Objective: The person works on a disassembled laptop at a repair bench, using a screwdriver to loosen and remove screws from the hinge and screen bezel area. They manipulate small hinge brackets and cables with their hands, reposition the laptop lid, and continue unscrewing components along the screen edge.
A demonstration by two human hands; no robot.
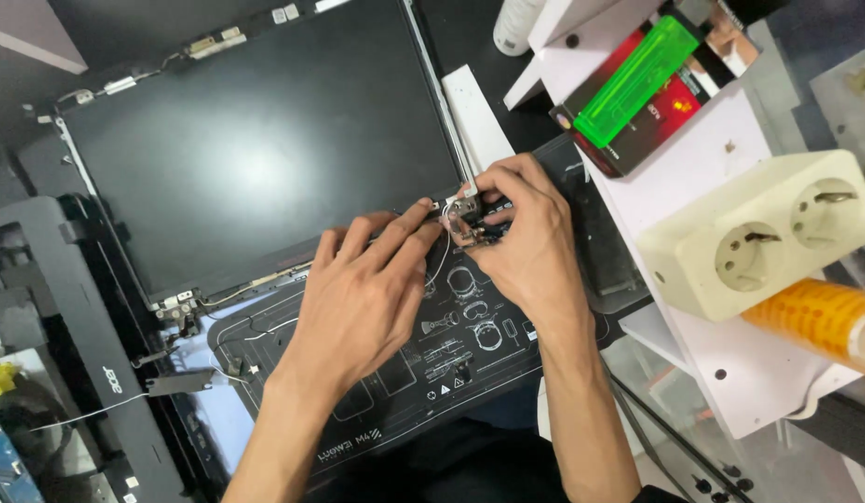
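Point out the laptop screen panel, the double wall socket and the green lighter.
laptop screen panel [256, 149], head view, middle of the dark glass.
double wall socket [758, 233], head view, cream front face between its two outlets.
green lighter [635, 79], head view, middle of its translucent body.

The small metal hinge part [470, 222] at the screen's lower right corner is mostly covered by the right hand [526, 237] and the fingertips of the left hand [363, 298], so its shape is unclear. The printed work mat [451, 354] is partly hidden under both hands. At 3 o'clock, the orange roll [819, 321] is cut off by the right edge. At 9 o'clock, the black frame [69, 326] runs out of view. Both forearms leave at the bottom edge.
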